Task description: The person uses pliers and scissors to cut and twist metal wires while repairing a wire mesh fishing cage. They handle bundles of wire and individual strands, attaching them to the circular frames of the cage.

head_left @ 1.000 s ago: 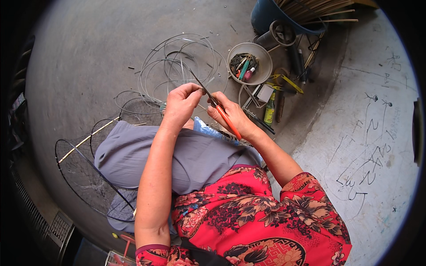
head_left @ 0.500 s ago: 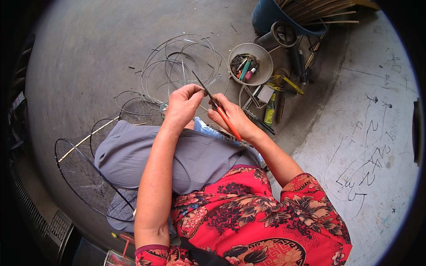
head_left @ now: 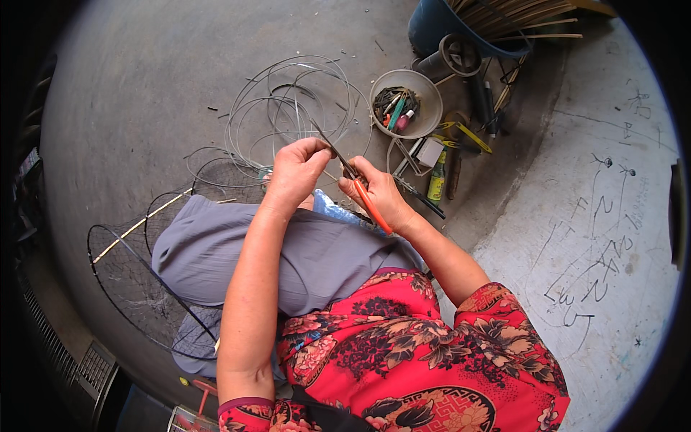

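My right hand (head_left: 383, 196) is wrapped round an orange-handled tool (head_left: 372, 209). A long, dark, narrow part slants up and left from the handle, past my left fingertips, to a thin tip; whether it is a blade or a separate strip is unclear. My left hand (head_left: 296, 169) is closed, with thumb and forefinger pinched against the dark part; anything small between them is hidden. Both hands are close together above my lap, over the grey cloth (head_left: 216, 248). Just beyond them, loose coils of thin wire or strip (head_left: 248, 119) lie on the floor.
A black net on hoops (head_left: 119, 281) lies at my left. Ahead to the right stand a round bowl (head_left: 432, 101) of small items, a green-yellow bottle (head_left: 437, 183), a dark cylinder (head_left: 457, 57) and a blue tub (head_left: 425, 29) of thin sticks. A pale slab (head_left: 576, 216) runs along the right.
My right hand and the orange handle have shifted very slightly, with the handle's angle a little changed. My left hand keeps its pinch in nearly the same place.
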{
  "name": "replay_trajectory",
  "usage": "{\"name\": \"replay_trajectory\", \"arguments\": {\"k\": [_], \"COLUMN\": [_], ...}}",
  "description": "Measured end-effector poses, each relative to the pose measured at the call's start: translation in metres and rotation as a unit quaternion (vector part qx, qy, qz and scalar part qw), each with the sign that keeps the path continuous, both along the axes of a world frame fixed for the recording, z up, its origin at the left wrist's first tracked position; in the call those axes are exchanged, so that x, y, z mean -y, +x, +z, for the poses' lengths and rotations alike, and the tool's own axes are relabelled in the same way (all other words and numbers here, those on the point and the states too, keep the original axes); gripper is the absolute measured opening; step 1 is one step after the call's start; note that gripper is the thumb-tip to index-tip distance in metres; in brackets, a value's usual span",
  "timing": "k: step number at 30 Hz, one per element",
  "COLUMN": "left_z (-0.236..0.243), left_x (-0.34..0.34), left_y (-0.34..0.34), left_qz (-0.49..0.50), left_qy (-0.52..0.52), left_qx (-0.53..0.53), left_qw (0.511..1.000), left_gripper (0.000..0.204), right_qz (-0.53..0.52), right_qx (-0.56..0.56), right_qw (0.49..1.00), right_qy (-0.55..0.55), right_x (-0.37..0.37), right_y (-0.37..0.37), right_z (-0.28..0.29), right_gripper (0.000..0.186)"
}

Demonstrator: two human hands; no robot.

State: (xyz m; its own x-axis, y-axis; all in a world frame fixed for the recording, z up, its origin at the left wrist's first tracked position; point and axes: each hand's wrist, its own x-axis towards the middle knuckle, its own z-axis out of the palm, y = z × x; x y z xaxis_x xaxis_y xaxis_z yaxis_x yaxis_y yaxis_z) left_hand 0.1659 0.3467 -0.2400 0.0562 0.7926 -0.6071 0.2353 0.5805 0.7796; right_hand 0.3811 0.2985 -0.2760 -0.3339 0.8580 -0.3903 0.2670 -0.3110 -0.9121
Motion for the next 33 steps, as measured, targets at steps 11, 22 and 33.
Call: {"name": "replay_trajectory", "arguments": {"k": [11,22,33], "left_z": [0.001,0.005,0.011], "left_x": [0.0,-0.002,-0.004], "left_y": [0.007,0.004,0.004], "left_qz": [0.003,0.0,0.008], "left_qy": [-0.003,-0.033,-0.051], "left_qx": [0.01,0.023,0.104], "left_qw": [1.0,0.999,0.993], "left_gripper": [0.016,0.013,0.02], "right_qz": [-0.018,-0.095,-0.187], "right_qx": [-0.009,-0.032,-0.221], "right_qw": [1.0,0.995,0.956], "right_qy": [0.001,0.008,-0.035], "right_x": [0.005,-0.012,-0.068], "right_y": [0.002,-0.005,-0.018], "right_z": [-0.007,-0.013,0.002], "right_gripper": [0.053,0.047,0.033]}}
